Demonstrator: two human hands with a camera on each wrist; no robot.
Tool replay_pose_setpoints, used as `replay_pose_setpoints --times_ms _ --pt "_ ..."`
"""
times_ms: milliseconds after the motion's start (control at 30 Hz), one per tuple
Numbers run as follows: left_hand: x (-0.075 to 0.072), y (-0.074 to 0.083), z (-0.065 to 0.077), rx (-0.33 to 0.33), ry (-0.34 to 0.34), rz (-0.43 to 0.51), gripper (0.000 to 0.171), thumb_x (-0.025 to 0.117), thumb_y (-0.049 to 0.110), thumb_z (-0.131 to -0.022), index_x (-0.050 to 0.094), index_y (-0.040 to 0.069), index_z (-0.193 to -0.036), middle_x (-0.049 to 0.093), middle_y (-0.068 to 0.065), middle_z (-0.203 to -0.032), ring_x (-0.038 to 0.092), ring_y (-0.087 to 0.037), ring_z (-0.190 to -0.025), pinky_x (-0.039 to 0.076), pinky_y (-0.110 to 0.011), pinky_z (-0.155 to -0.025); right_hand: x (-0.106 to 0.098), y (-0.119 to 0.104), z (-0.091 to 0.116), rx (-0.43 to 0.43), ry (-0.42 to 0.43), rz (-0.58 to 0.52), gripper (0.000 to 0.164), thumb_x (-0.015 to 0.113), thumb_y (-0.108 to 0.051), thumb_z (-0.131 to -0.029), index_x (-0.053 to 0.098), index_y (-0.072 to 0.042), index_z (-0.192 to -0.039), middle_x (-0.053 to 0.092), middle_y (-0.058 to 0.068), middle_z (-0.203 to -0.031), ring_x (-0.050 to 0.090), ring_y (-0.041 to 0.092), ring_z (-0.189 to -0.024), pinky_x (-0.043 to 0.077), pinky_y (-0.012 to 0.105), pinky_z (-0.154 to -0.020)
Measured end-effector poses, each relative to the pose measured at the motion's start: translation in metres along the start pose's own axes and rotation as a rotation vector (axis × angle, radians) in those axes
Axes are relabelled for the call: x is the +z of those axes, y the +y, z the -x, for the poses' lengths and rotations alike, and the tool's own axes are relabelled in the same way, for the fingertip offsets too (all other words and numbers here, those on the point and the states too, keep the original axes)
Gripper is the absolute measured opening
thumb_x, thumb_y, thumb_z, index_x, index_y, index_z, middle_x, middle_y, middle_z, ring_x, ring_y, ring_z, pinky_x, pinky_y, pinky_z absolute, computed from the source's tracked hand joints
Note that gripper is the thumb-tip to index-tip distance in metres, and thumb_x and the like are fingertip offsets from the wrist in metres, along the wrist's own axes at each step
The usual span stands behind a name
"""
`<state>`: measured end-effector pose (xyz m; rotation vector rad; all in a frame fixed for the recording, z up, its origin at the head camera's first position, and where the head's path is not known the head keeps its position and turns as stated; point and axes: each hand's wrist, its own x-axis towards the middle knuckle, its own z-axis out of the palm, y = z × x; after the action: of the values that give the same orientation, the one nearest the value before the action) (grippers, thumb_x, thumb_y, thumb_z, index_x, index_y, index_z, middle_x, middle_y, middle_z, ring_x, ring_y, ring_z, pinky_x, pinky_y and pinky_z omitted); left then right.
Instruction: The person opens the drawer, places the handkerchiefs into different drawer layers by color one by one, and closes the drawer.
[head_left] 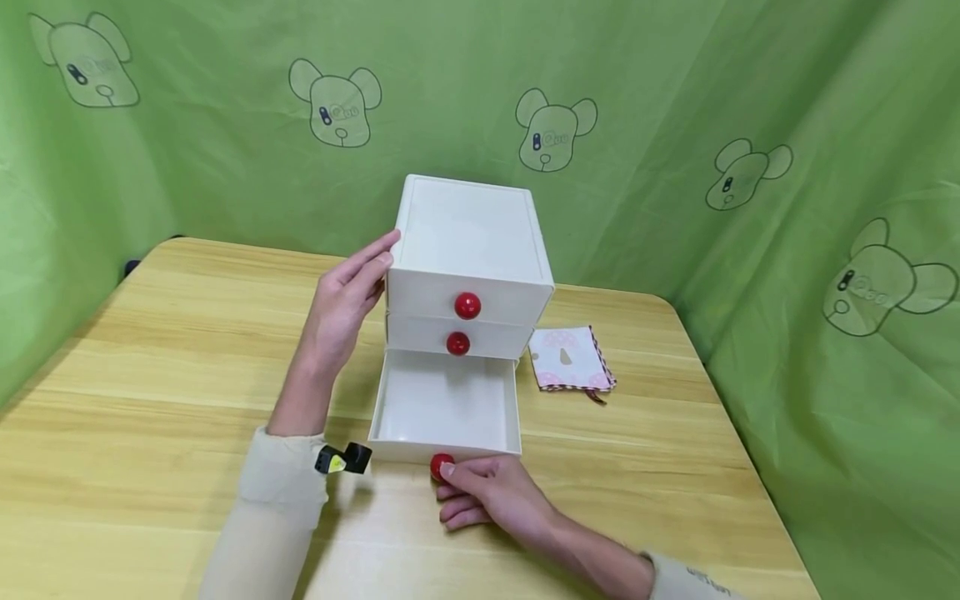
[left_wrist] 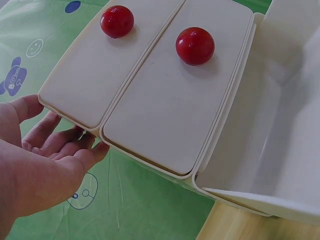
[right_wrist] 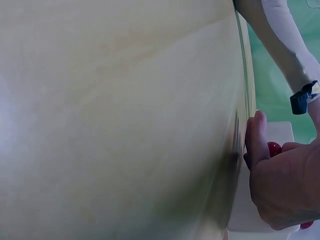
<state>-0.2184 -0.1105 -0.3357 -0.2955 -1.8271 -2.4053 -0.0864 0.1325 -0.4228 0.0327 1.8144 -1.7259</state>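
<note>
A white three-drawer box (head_left: 472, 229) stands on the wooden table, each drawer fitted with a round red knob. Its bottom drawer (head_left: 446, 400) is pulled out, and nothing lies inside it. My right hand (head_left: 498, 496) pinches the bottom drawer's red knob (head_left: 441, 467) between thumb and finger; the other fingers extend below. Against the box's left side rests my left hand (head_left: 341, 304). In the left wrist view, the fingertips of my left hand (left_wrist: 50, 150) touch the box's side edge, near the two closed drawers (left_wrist: 155, 90).
To the right of the box lies a folded cloth (head_left: 570, 358) with a pink and white print and a checked edge. Behind the wooden table (head_left: 165, 358) hangs a green curtain (head_left: 450, 50) with mouse-head drawings. A black wrist camera (head_left: 343, 458) sits on my left sleeve.
</note>
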Motion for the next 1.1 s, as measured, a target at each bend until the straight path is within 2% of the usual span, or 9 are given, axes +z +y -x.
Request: replay_pose_setpoints --times_ms 600,800,967,1100 --pt "0.000 0.000 0.000 -0.003 0.001 0.000 0.041 0.063 0.033 -0.102 0.061 0.022 -0.142 0.049 0.002 -0.156 0.045 -0.019 -0.145 0.035 -0.040 -0.122 0.004 0.002 0.005 -0.010 0.000 0.000 0.041 0.066 -0.029 -0.100 0.071 0.011 -0.108 0.075 0.014 -0.097 0.074 0.017 -0.075 0.065 0.035 -0.074" --pt "-0.001 0.001 0.001 0.000 0.000 -0.002 0.042 0.062 0.033 -0.103 0.061 0.021 -0.143 0.049 0.002 -0.156 0.044 -0.019 -0.145 0.035 -0.040 -0.122 0.003 0.001 0.004 0.001 -0.010 0.034 0.041 0.065 -0.031 -0.100 0.072 0.009 -0.108 0.075 0.014 -0.096 0.074 0.018 -0.076 0.065 0.035 -0.074" --pt "-0.001 0.000 0.002 -0.004 -0.003 0.005 0.042 0.063 0.032 -0.102 0.061 0.021 -0.142 0.049 0.003 -0.156 0.044 -0.018 -0.145 0.034 -0.040 -0.123 0.000 -0.002 0.006 0.042 -0.082 0.103 0.043 0.063 -0.033 -0.102 0.071 0.009 -0.102 0.074 0.013 -0.086 0.072 0.018 -0.072 0.065 0.036 -0.072" --pt "0.000 0.001 0.001 0.000 -0.005 0.005 0.042 0.063 0.033 -0.102 0.061 0.021 -0.142 0.050 0.003 -0.156 0.044 -0.018 -0.145 0.034 -0.041 -0.123 -0.005 -0.014 0.012 0.028 -0.188 0.263 0.038 0.062 -0.030 -0.102 0.072 0.006 -0.096 0.073 0.014 -0.082 0.071 0.020 -0.070 0.065 0.037 -0.069"
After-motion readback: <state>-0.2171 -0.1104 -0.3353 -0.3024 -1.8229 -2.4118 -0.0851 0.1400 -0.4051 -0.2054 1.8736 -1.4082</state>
